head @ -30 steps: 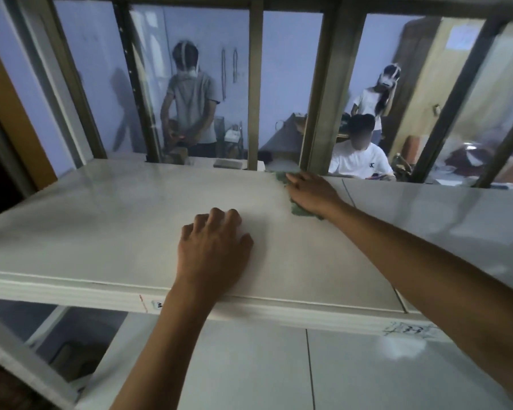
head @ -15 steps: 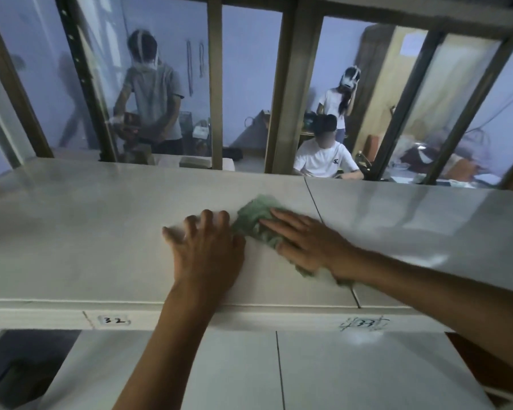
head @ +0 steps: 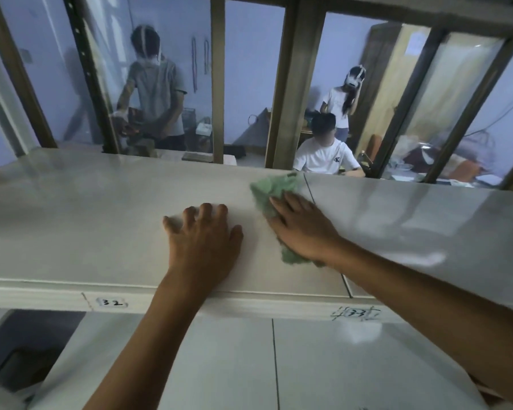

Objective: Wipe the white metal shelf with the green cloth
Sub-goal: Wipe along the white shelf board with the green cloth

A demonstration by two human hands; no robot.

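The white metal shelf (head: pixel 86 220) spans the view at chest height, its front edge marked 32 and 33. A crumpled green cloth (head: pixel 274 187) lies on it near the seam between two panels. My right hand (head: pixel 304 229) presses flat on the cloth, fingers pointing to the far left, and covers its middle; cloth shows beyond the fingertips and under the wrist. My left hand (head: pixel 205 241) rests palm-down on the bare shelf just left of the cloth, fingers spread, holding nothing.
A lower white shelf (head: pixel 219 365) lies below the front edge. Upright metal posts (head: pixel 293 93) rise behind the shelf. Beyond them, three people are in the room: one standing left, one seated, one standing at the back.
My right hand slid the cloth from the far edge toward me beside my left hand, then away and to the right again. My left hand stayed planted.
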